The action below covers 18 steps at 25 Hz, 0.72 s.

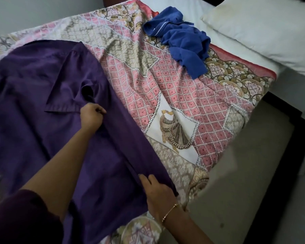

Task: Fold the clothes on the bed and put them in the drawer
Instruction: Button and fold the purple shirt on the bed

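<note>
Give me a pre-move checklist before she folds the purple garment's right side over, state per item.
1. Left hand grips the purple garment along its fold line near the sleeve: ok.
2. Right hand holds the same fold line near the hem: ok.
3. Garment lies spread on the bedspread: ok, some wrinkles.
4. Landing area clear; blue garment lies apart, near the pillow: ok.
5. Blue garment folded: not ok, crumpled.
6. Drawer open and ready: cannot tell, not in view.
</note>
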Each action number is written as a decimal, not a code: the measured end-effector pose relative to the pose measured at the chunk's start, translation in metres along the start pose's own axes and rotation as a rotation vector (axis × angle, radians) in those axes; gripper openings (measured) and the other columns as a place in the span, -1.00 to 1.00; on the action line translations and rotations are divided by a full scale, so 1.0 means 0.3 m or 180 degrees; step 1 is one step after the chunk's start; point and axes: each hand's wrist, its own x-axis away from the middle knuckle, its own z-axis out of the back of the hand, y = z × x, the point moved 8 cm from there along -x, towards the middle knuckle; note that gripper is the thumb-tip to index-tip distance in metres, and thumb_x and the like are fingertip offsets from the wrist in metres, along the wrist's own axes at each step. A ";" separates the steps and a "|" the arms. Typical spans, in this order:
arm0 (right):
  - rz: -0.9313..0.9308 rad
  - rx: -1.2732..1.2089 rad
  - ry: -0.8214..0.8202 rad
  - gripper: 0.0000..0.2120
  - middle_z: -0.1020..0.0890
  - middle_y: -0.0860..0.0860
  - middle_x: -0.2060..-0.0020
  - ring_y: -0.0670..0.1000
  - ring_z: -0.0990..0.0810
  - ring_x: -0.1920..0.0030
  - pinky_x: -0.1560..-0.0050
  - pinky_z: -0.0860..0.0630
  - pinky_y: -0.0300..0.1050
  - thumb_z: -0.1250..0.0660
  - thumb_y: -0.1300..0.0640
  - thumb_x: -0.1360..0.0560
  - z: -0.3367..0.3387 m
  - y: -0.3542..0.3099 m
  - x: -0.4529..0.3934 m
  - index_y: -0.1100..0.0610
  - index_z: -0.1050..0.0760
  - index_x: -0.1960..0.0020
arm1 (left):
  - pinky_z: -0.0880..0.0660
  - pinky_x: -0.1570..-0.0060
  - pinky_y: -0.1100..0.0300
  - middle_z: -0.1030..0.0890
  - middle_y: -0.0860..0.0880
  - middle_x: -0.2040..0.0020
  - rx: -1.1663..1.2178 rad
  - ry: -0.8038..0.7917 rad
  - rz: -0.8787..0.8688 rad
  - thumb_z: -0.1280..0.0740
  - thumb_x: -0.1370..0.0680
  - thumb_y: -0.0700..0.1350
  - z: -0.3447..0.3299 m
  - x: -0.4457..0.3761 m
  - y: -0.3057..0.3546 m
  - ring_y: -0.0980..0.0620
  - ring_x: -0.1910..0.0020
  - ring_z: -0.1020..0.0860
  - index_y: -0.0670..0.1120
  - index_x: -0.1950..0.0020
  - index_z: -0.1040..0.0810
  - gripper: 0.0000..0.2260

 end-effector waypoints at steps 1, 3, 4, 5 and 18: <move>0.0045 -0.0173 -0.0176 -0.25 -0.51 0.03 0.03 0.07 -0.62 0.33 0.42 -0.46 -0.20 -0.46 0.20 -0.20 -0.002 -0.014 0.011 0.15 -0.31 -0.36 | -0.37 -0.11 0.12 -0.59 -0.26 -0.09 -0.0089 0.0086 0.0003 -0.18 -0.47 -0.43 0.018 0.006 -0.014 -0.22 -0.11 -0.51 -0.31 -0.04 -0.62 -0.73; -0.0042 -0.0454 -0.0618 -0.37 -0.43 0.12 -0.20 0.21 -0.55 -0.07 0.00 -0.49 0.00 -0.23 0.19 -0.48 -0.026 -0.019 0.030 0.13 -0.09 -0.49 | -0.31 -0.24 0.11 -0.47 -0.26 -0.27 -0.0054 0.0048 0.0109 -0.26 -0.52 -0.34 0.022 0.024 -0.047 -0.21 -0.24 -0.43 -0.28 -0.28 -0.49 -0.68; -0.0158 -0.0536 -0.0802 -0.43 -0.45 0.13 -0.22 0.21 -0.51 -0.13 -0.07 -0.45 0.03 -0.17 0.11 -0.51 -0.038 -0.016 0.034 0.12 -0.10 -0.49 | -0.34 -0.26 0.09 -0.40 -0.25 -0.31 0.0054 -0.0136 0.0162 -0.33 -0.51 -0.29 0.005 0.044 -0.052 -0.20 -0.27 -0.40 -0.24 -0.37 -0.39 -0.58; -0.0208 -0.0619 -0.0694 -0.49 -0.50 0.13 -0.17 0.19 -0.53 -0.12 -0.06 -0.46 0.01 -0.12 0.03 -0.51 -0.026 -0.013 0.034 0.13 -0.22 -0.43 | -0.44 -0.21 0.06 -0.36 -0.23 -0.31 0.0345 -0.0357 0.0258 -0.40 -0.47 -0.25 -0.025 0.067 -0.058 -0.19 -0.24 -0.42 -0.17 -0.42 -0.31 -0.46; -0.0690 -0.3029 0.0368 -0.48 -0.49 -0.08 -0.10 -0.18 -0.50 -0.11 -0.14 -0.46 -0.21 -0.20 0.08 -0.23 0.023 0.197 0.117 -0.10 -0.29 -0.19 | -0.58 0.19 0.02 -0.49 -0.04 0.17 0.1551 -0.0506 0.1514 -0.43 -0.46 0.04 -0.115 0.451 -0.075 -0.03 0.35 -0.51 -0.09 -0.10 -0.22 -0.55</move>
